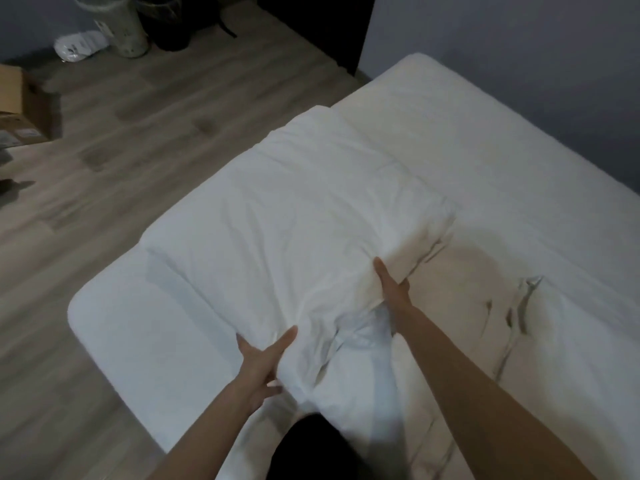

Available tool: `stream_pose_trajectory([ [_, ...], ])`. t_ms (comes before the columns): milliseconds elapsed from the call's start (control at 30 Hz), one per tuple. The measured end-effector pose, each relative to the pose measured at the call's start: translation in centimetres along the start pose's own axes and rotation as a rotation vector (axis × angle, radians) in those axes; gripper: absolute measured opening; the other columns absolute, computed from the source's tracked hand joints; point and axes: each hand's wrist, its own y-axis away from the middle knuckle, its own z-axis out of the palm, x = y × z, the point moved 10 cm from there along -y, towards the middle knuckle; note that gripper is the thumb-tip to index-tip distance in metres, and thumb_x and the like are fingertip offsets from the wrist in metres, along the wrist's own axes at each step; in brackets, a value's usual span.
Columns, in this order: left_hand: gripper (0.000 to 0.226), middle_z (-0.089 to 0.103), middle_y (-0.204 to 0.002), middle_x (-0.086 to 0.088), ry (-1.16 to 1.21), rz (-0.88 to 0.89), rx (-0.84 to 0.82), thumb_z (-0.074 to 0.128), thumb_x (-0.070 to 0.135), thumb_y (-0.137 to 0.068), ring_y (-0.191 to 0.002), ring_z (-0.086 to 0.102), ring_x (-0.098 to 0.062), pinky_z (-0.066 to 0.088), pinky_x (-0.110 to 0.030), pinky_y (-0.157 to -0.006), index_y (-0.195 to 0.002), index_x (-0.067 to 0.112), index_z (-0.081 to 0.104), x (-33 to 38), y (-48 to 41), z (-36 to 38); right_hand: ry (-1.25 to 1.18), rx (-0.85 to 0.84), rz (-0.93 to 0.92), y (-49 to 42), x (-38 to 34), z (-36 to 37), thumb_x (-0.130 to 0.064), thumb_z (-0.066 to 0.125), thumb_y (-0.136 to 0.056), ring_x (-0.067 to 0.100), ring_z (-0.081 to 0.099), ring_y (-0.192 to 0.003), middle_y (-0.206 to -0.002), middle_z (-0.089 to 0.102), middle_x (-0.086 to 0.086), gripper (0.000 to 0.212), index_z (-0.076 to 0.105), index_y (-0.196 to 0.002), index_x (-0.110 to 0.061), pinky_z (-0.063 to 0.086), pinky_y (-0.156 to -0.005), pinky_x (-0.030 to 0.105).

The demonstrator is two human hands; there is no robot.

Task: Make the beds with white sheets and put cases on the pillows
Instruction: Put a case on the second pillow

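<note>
Squarely ahead, the pillow has left hand and right hand clutching its near edge

Looks like a bedroom in a home: low mattress under white sheets set against a grey-blue painted wall, grey-brown wood-plank floor, brown cardboard box at the left edge, pale patterned cylindrical bin and crumpled white plastic bag beyond.

Pillow on bed; box far left.

Single head-worn view looks steeply down, close over the bed.
</note>
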Motion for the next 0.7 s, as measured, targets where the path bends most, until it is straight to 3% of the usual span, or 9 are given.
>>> stream_pose_trajectory([
  [67, 0.125, 0.052, -0.133, 0.003, 0.029, -0.005, -0.032, 0.096, 0.035, -0.049, -0.111, 0.059, -0.028, 0.056, -0.056, -0.078, -0.143, 0.046, 0.013, 0.1, -0.7, 0.4, -0.046, -0.088, 0.048, 0.0, 0.6, 1.6, -0.067, 0.081, -0.052, 0.025, 0.038, -0.135, -0.153, 0.03, 0.004, 0.136, 0.005, -0.152, -0.015, 0.034, -0.112, 0.044],
  [167, 0.124, 0.063, -0.124, -0.003, 0.068, 0.022, -0.081, 0.1, 0.031, -0.037, -0.106, 0.065, -0.029, 0.055, -0.057, -0.079, -0.14, 0.034, 0.031, 1.1, -1.2, 1.5, -0.083, -0.213, 0.115, -0.9, 0.7, 2.8, -0.063, 0.088, -0.044, 0.027, 0.057, -0.117, -0.136, 0.054, 0.004, 0.128, 0.031, -0.146, -0.011, 0.048, -0.098, 0.046],
  [200, 0.12, 0.065, -0.122, -0.003, 0.064, 0.042, -0.1, 0.099, 0.03, -0.038, -0.105, 0.066, -0.027, 0.056, -0.055, -0.079, -0.139, 0.031, 0.034, 1.6, -1.1, 1.9, -0.082, -0.24, 0.122, -0.5, -0.1, 2.9, -0.057, 0.089, -0.048, 0.026, 0.062, -0.11, -0.128, 0.06, 0.007, 0.116, 0.041, -0.141, -0.008, 0.053, -0.091, 0.042],
  [300, 0.11, 0.069, -0.116, -0.002, -0.003, 0.053, -0.141, 0.097, 0.03, -0.041, -0.1, 0.069, -0.023, 0.057, -0.051, -0.08, -0.134, 0.028, 0.038, 2.0, -0.2, 2.6, -0.136, -0.324, 0.036, 2.0, -2.9, 2.6, -0.027, 0.069, -0.086, 0.024, 0.066, -0.088, -0.096, 0.071, 0.01, 0.035, 0.062, -0.112, -0.004, 0.055, -0.072, 0.033],
  [367, 0.112, 0.068, -0.117, -0.003, -0.038, 0.024, -0.111, 0.097, 0.032, -0.039, -0.1, 0.069, -0.023, 0.057, -0.052, -0.081, -0.134, 0.027, 0.038, 0.7, 0.0, 2.4, -0.19, -0.296, 0.026, 2.1, -2.0, 1.4, -0.017, 0.064, -0.089, 0.025, 0.068, -0.087, -0.092, 0.073, 0.01, 0.022, 0.065, -0.107, -0.003, 0.056, -0.079, 0.036],
  [467, 0.129, 0.063, -0.121, -0.004, -0.126, -0.04, -0.039, 0.095, 0.042, -0.031, -0.105, 0.065, -0.026, 0.055, -0.052, -0.086, -0.139, 0.03, 0.027, -2.1, 0.1, 1.1, -0.206, -0.167, 0.023, 1.2, 2.6, -0.7, -0.012, 0.073, -0.081, 0.032, 0.066, -0.104, -0.118, 0.066, 0.018, 0.046, 0.058, -0.124, -0.003, 0.052, -0.092, 0.05],
  [567, 0.142, 0.052, -0.132, -0.006, -0.253, -0.094, 0.036, 0.091, 0.041, -0.046, -0.116, 0.056, -0.03, 0.05, -0.046, -0.094, -0.15, 0.028, -0.004, -2.5, 0.7, 0.0, -0.024, 0.015, 0.008, 1.4, 4.1, -2.0, -0.015, 0.078, -0.076, 0.032, 0.055, -0.118, -0.138, 0.05, 0.017, 0.078, 0.037, -0.143, -0.011, 0.044, -0.103, 0.045],
  [633, 0.131, 0.027, -0.15, -0.014, -0.463, 0.034, 0.285, 0.085, 0.032, -0.07, -0.136, 0.033, -0.035, 0.032, -0.046, -0.109, -0.15, 0.02, -0.018, 0.2, 1.7, -1.8, 0.244, 0.204, -0.102, 3.2, 1.1, -3.3, -0.017, 0.073, -0.079, 0.035, 0.034, -0.135, -0.151, 0.027, 0.017, 0.097, 0.01, -0.153, -0.023, 0.034, -0.109, 0.044],
  [700, 0.129, -0.007, -0.159, -0.014, -0.767, 0.361, 0.464, 0.082, 0.043, -0.071, -0.146, 0.001, -0.033, 0.01, -0.042, -0.117, -0.151, 0.012, -0.015, 5.3, 3.6, -1.5, 0.518, 0.316, -0.347, 5.1, -3.6, -3.3, -0.017, 0.068, -0.079, 0.035, 0.012, -0.143, -0.158, 0.007, 0.015, 0.1, 0.002, -0.153, -0.028, 0.02, -0.113, 0.05],
])
